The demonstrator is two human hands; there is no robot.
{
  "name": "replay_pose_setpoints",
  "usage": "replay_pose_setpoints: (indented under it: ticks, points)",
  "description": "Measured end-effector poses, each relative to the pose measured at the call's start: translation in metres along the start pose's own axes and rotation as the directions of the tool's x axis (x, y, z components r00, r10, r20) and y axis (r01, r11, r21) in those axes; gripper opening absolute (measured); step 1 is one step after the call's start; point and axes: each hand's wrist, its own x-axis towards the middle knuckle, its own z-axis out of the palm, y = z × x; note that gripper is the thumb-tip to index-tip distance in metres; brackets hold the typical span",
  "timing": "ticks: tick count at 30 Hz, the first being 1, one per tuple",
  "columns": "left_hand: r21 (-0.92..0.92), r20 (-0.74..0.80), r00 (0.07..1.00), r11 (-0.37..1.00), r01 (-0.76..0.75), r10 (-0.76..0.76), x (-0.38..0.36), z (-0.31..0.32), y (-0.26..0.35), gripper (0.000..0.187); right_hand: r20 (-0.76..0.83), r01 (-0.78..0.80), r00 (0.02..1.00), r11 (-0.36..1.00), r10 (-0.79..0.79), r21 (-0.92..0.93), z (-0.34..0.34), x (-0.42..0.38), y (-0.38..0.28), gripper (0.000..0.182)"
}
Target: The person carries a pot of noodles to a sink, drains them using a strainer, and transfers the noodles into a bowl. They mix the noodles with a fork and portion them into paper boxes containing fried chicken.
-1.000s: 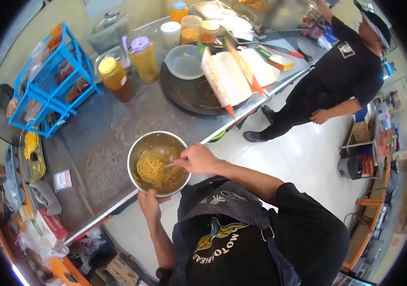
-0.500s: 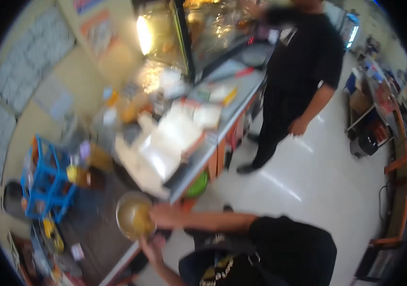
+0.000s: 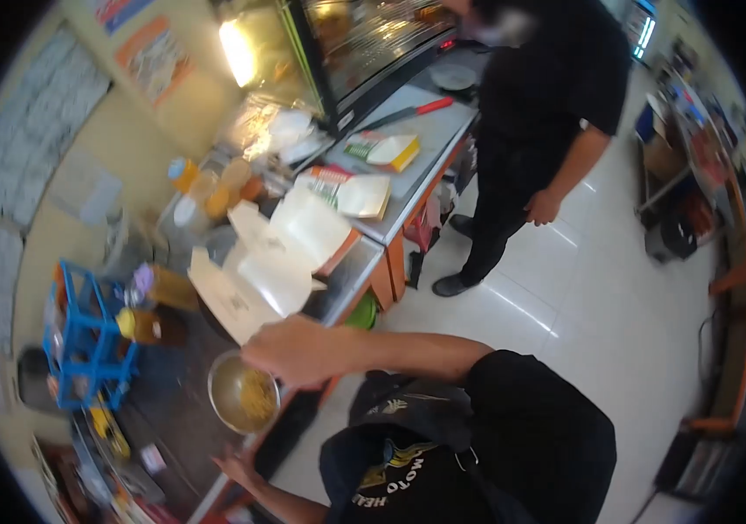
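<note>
— Where is the bowl?
— Your metal bowl (image 3: pixel 243 393) of yellow noodles (image 3: pixel 258 395) sits at the counter (image 3: pixel 172 419) edge, near the blue rack (image 3: pixel 85 341).
— And your right hand?
— Your right hand (image 3: pixel 290 349) hovers just above the bowl, fingers curled; whether they grip anything, I cannot tell.
— The left?
— Your left hand (image 3: pixel 237 470) lies below the bowl at the counter edge, fingers spread, apparently holding nothing.

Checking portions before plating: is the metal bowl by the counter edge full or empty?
Partly filled: yellow noodles sit inside the metal bowl, with bare metal showing beside them.
</note>
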Motion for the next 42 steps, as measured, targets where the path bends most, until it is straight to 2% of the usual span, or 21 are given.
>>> replay_pose_setpoints:
  ticks: [1, 3, 4, 6, 7, 8, 9, 12, 13, 14, 15, 20, 23, 25, 26, 28, 32, 34, 38, 40, 42]
  points:
    - [-0.001, 0.015, 1.0, 1.0, -0.026, 0.026, -0.016, -0.001, 0.012, 0.061, -0.065, 0.167, 0.985, 0.964, -0.157, 0.209, 0.01, -0.002, -0.02, 0.022]
    - [0.001, 0.14, 0.99, 1.0, 0.019, -0.019, -0.023, -0.003, 0.023, 0.074, -0.052, 0.216, 0.976, 0.934, -0.21, 0.286, 0.058, 0.001, -0.039, 0.025]
    - [0.015, 0.106, 0.994, 0.999, 0.033, -0.034, -0.032, 0.0, 0.034, 0.074, -0.091, 0.253, 0.967, 0.912, -0.236, 0.322, 0.082, 0.007, -0.045, 0.028]
    - [0.078, 0.252, 0.914, 0.948, 0.309, -0.319, -0.047, 0.021, 0.055, 0.07, -0.097, 0.261, 0.965, 0.931, -0.244, 0.255, 0.122, 0.017, -0.037, 0.025]
    - [0.081, 0.255, 0.91, 0.945, 0.316, -0.326, -0.049, 0.029, 0.057, 0.07, -0.182, 0.253, 0.954, 0.965, -0.237, 0.074, 0.136, 0.019, -0.031, 0.023]
    - [0.198, 0.416, 0.826, 0.924, 0.327, -0.381, -0.051, 0.031, 0.057, 0.064, -0.262, 0.222, 0.934, 0.97, -0.242, -0.104, 0.15, 0.02, -0.028, 0.021]
    - [0.315, 0.545, 0.711, 0.895, 0.317, -0.444, -0.057, 0.033, 0.061, 0.059, -0.245, 0.218, 0.939, 0.968, -0.242, -0.122, 0.156, 0.019, -0.024, 0.022]
    - [0.177, 0.487, 0.784, 0.923, 0.343, -0.385, -0.066, 0.057, 0.046, 0.04, -0.344, 0.097, 0.929, 0.987, -0.136, -0.129, 0.179, 0.03, -0.005, 0.023]
    - [0.123, 0.439, 0.815, 0.924, 0.363, -0.378, -0.067, 0.067, 0.044, 0.038, -0.325, 0.084, 0.931, 0.963, -0.168, -0.257, 0.179, 0.036, 0.001, 0.022]
    - [0.085, 0.434, 0.838, 0.941, 0.326, -0.33, -0.063, 0.075, 0.042, 0.037, -0.186, -0.024, 0.982, 0.972, -0.02, -0.234, 0.183, 0.037, 0.002, 0.03]
    - [0.062, 0.426, 0.857, 0.954, 0.293, -0.291, -0.059, 0.075, 0.039, 0.035, -0.198, -0.101, 0.978, 0.977, 0.064, -0.186, 0.187, 0.037, 0.0, 0.033]
    - [0.098, 0.452, 0.839, 0.952, 0.291, -0.303, -0.027, 0.07, 0.06, 0.039, -0.016, -0.241, 0.969, 0.931, 0.247, -0.273, 0.197, 0.039, -0.018, 0.033]
    - [0.176, 0.558, 0.76, 0.942, 0.285, -0.334, -0.009, 0.063, 0.059, 0.062, -0.087, -0.432, 0.898, 0.823, 0.432, -0.368, 0.172, 0.052, -0.042, 0.025]
    - [0.14, 0.58, 0.732, 0.929, 0.344, -0.358, -0.005, 0.061, 0.054, 0.063, 0.154, -0.633, 0.683, 0.684, 0.714, -0.363, 0.165, 0.054, -0.052, 0.035]
    - [0.097, 0.6, 0.706, 0.911, 0.401, -0.375, -0.004, 0.063, 0.055, 0.064, 0.148, -0.64, 0.675, 0.673, 0.723, -0.369, 0.167, 0.054, -0.048, 0.035]
    - [0.076, 0.641, 0.667, 0.897, 0.436, -0.379, -0.008, 0.064, 0.06, 0.051, 0.419, -0.396, 0.609, 0.716, 0.673, -0.575, 0.173, 0.05, -0.038, 0.042]
    - [0.096, 0.666, 0.628, 0.881, 0.464, -0.403, -0.01, 0.07, 0.055, 0.041, 0.42, -0.455, 0.576, 0.702, 0.701, -0.548, 0.154, 0.061, -0.055, 0.038]
    - [0.096, 0.682, 0.599, 0.863, 0.497, -0.421, -0.006, 0.074, 0.056, 0.039, 0.334, -0.476, 0.705, 0.766, 0.626, -0.432, 0.161, 0.049, -0.051, 0.031]
    - [0.141, 0.671, 0.582, 0.85, 0.508, -0.459, 0.0, 0.078, 0.057, 0.035, 0.255, -0.551, 0.727, 0.763, 0.638, -0.338, 0.168, 0.041, -0.036, 0.026]
    - [0.14, 0.683, 0.573, 0.851, 0.507, -0.454, 0.001, 0.078, 0.058, 0.035, 0.322, -0.502, 0.717, 0.779, 0.618, -0.376, 0.164, 0.032, -0.032, 0.02]
    - [0.094, 0.657, 0.613, 0.854, 0.512, -0.44, -0.001, 0.078, 0.061, 0.033, 0.309, -0.311, 0.842, 0.865, 0.443, -0.393, 0.154, 0.022, -0.038, 0.02]
